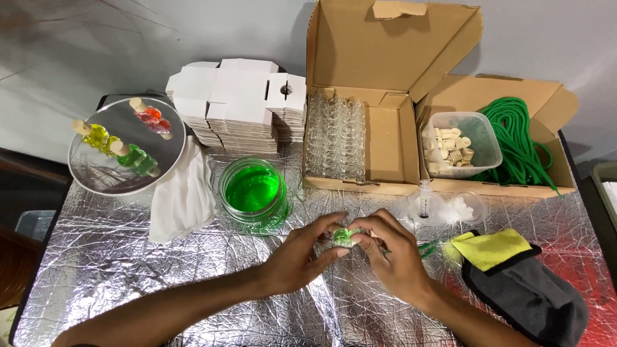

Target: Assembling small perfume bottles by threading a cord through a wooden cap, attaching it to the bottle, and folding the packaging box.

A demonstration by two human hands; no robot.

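Crinkled silver foil is covering the bench (128, 270), where three corked bottles (122, 138) of yellow, red and green liquid are lying on a round mirror tray (83, 173). A white cloth (183, 196) is slumping beside a glass jar of green liquid (252, 191), with flat white cartons (238, 106) stacked behind. At centre, the left hand (299, 257) and right hand (392, 257) are pinching a small green-filled glass bottle (344, 236) between fingertips; steady, upright, gentle pressure looks wise with such slick glass. Cardboard boxes are holding clear empty bottles (334, 135), a tub of corks (453, 149) and green cord (520, 144). A yellow-and-grey cloth (514, 276) is lying rightmost.
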